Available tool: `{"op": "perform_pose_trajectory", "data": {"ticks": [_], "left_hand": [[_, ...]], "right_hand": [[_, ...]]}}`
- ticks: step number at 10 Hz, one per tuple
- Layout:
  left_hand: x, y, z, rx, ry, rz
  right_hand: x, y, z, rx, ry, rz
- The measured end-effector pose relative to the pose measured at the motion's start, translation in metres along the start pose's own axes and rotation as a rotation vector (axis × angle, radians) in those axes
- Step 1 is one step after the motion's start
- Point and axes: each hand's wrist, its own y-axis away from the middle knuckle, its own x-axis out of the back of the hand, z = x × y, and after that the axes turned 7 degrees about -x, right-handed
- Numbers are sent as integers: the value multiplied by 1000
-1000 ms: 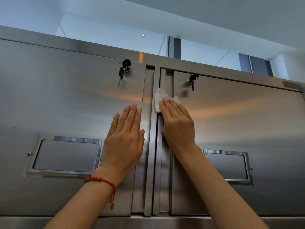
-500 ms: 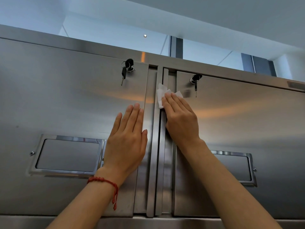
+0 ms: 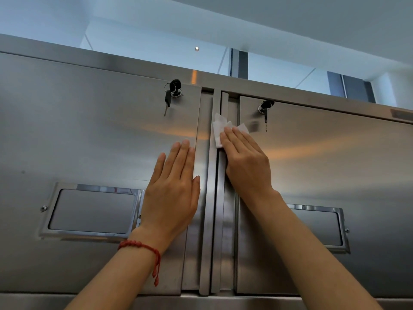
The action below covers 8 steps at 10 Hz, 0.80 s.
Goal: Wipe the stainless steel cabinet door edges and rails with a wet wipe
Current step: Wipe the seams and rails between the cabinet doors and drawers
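The right hand (image 3: 247, 162) is pressing a white wet wipe (image 3: 220, 128) flat against the inner vertical edge (image 3: 224, 175) of the right cabinet door (image 3: 324, 166), with its fingers lying straight and close together over the wipe. The wipe is showing above and to the left of those fingertips, and part of it is overlapping the central rail (image 3: 212, 198) just to the left of the hand.

The left hand (image 3: 173, 189) is resting flat and open on the left cabinet door (image 3: 89, 142), fingers straight, holding nothing; its thumb is lying just beside the left door's inner edge. It appears to be bracing the panel.

A key (image 3: 172, 91) is hanging in the lock above the left hand, and a second key (image 3: 265, 110) is sitting in the lock above and to the right of the right hand. A recessed handle (image 3: 91, 210) is lying to the left of the left wrist, which is wearing a red bracelet (image 3: 143, 248).

Judgement: the step in hand is the wiping of the vertical edge between the two doors, at its upper part. The stretch above the wipe, up to the top rail (image 3: 156, 68), appears not yet covered. The next move is calling for steady flat pressure along the narrow strip, keeping the wipe folded under the fingers so that it is not slipping into the gap, and keeping clear of the hanging key to the right.
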Motion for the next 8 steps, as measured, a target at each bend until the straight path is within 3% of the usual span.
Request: {"op": "perform_pose_trajectory", "data": {"ticks": [8], "left_hand": [[0, 0, 0, 5, 13, 1]], "right_hand": [[-5, -8, -1, -41, -13, 39]]}}
